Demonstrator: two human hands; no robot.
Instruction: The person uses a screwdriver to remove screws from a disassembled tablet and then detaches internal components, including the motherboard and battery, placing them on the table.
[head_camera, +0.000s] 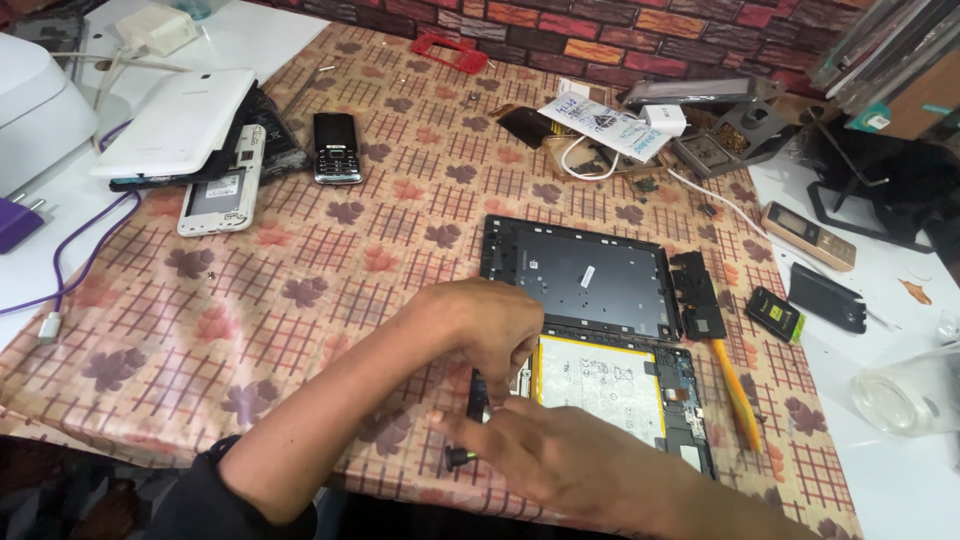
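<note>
An opened black tablet (600, 285) lies on the checked tablecloth, with a grey metal plate in its upper half and a white and yellow battery (600, 385) below. My left hand (490, 325) reaches in from the lower left. Its fingers curl down on the tablet's left edge beside the battery. My right hand (575, 460) comes in from the bottom, and its fingers wrap a thin black screwdriver (468, 425). The screwdriver points up towards the left hand, which hides its tip.
An orange-handled tool (738, 395) and a black part (700, 295) lie right of the tablet. Phones (336, 148), a white tablet (180, 120) and a purple cable (70, 265) are at the back left. Boxes and cables sit at the back, a clear jar (905, 395) at the right.
</note>
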